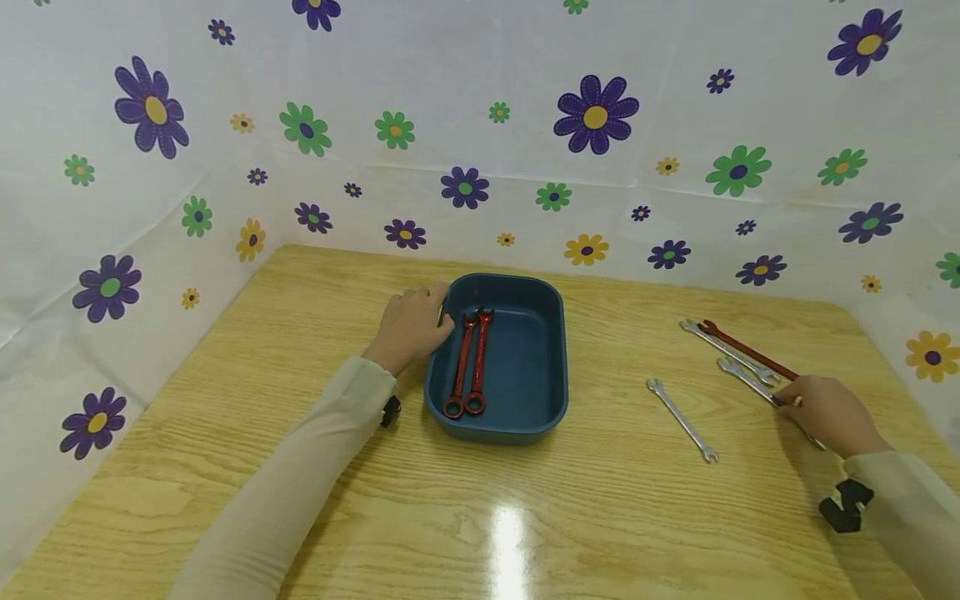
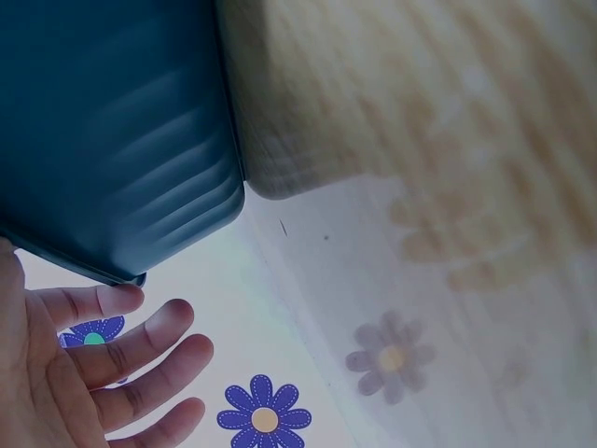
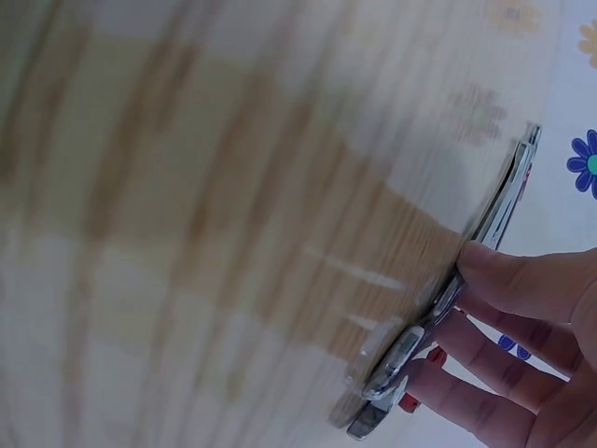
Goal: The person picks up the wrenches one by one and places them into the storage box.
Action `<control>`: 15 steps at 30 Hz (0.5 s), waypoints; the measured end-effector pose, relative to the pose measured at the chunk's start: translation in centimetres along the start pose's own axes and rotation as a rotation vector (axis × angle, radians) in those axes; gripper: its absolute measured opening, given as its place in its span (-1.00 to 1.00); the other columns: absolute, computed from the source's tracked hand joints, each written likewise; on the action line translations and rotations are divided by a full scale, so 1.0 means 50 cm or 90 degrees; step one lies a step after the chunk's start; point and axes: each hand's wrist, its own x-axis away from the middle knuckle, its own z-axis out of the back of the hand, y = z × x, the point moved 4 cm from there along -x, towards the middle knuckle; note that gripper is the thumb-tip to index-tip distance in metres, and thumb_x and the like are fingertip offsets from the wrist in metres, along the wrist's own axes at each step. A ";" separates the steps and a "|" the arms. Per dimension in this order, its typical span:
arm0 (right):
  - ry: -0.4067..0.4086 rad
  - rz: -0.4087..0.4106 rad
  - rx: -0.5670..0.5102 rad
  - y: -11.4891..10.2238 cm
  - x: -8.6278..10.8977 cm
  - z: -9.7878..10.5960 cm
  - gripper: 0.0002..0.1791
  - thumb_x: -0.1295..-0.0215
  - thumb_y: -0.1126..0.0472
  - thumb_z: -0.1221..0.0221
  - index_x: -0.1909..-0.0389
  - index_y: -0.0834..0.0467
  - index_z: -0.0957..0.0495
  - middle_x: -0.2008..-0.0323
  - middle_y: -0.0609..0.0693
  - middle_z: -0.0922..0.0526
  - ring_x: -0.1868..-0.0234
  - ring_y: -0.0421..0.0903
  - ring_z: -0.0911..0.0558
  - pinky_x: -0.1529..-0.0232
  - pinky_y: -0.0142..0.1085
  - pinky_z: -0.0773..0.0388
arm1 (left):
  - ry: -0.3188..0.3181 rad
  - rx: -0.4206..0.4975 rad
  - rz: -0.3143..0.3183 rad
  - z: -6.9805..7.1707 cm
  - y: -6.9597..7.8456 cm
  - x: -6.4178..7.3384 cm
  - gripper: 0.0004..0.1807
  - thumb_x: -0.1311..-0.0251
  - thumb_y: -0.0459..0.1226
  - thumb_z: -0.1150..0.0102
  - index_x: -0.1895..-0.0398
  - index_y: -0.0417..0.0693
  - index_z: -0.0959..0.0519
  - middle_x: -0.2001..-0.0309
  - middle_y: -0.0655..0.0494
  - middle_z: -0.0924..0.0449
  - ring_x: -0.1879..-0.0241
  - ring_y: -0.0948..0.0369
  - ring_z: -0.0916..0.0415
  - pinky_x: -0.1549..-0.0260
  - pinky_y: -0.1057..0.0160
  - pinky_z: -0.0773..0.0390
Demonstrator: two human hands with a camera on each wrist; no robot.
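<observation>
My left hand (image 1: 409,327) grips the left rim of a blue rectangular tub (image 1: 528,435), thumb over the edge and fingers outside. Two red combination wrenches (image 1: 477,358) lie side by side in the tub, ring ends toward me. At the right, my right hand (image 1: 831,414) pinches a silver wrench (image 1: 742,375) between thumb and fingers, partly covering it. Close beyond the fingers lies a red wrench (image 1: 742,346), one end hidden by the hand. Another silver wrench (image 1: 697,332) lies alongside the red one.
A separate silver open-end wrench (image 1: 681,419) lies between the tub and my right hand. All this is on a wood-grain table (image 1: 420,517). A white flower-print cloth (image 1: 510,92) hangs behind and along the sides.
</observation>
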 end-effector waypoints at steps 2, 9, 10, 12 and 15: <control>-0.001 0.005 -0.003 -0.001 0.000 0.000 -0.81 -0.05 0.38 -0.24 0.31 0.42 -0.65 0.37 0.34 -0.66 0.46 0.07 -0.62 0.46 -0.07 -0.52 | 0.000 -0.001 0.000 -0.001 0.000 0.000 -0.55 -0.22 -0.15 0.06 -0.15 -0.14 -0.36 0.15 -0.19 -0.60 0.19 -0.09 -0.56 0.17 -0.07 -0.52; -0.012 0.016 -0.011 0.005 -0.005 0.000 -0.83 -0.06 0.37 -0.24 0.34 0.41 -0.66 0.43 0.27 -0.68 0.50 0.00 -0.62 0.48 -0.11 -0.52 | 0.004 -0.006 -0.003 0.000 0.000 0.001 -0.55 -0.23 -0.15 0.06 -0.16 -0.14 -0.37 0.16 -0.19 -0.61 0.20 -0.09 -0.57 0.17 -0.07 -0.53; -0.015 0.016 -0.013 0.007 -0.006 0.000 -0.83 -0.06 0.37 -0.24 0.34 0.40 -0.66 0.42 0.26 -0.69 0.50 -0.01 -0.62 0.47 -0.11 -0.53 | 0.004 -0.007 -0.002 0.000 0.000 0.001 -0.54 -0.23 -0.15 0.06 -0.16 -0.15 -0.37 0.16 -0.19 -0.61 0.19 -0.10 -0.57 0.17 -0.07 -0.53; -0.020 0.016 -0.019 0.009 -0.008 0.001 -0.83 -0.06 0.35 -0.23 0.35 0.39 -0.67 0.43 0.24 -0.69 0.51 -0.04 -0.62 0.47 -0.13 -0.53 | 0.004 -0.007 -0.003 0.001 0.001 0.001 -0.55 -0.23 -0.15 0.06 -0.16 -0.15 -0.37 0.17 -0.19 -0.61 0.21 -0.09 -0.57 0.18 -0.07 -0.53; -0.028 0.016 -0.034 0.013 -0.009 0.004 -0.83 -0.06 0.34 -0.24 0.36 0.37 -0.67 0.44 0.22 -0.70 0.53 -0.12 -0.59 0.48 -0.15 -0.52 | 0.005 -0.008 -0.005 0.001 0.002 0.001 -0.57 -0.23 -0.16 0.06 -0.13 -0.15 -0.38 0.20 -0.19 -0.61 0.24 -0.09 -0.57 0.22 -0.06 -0.54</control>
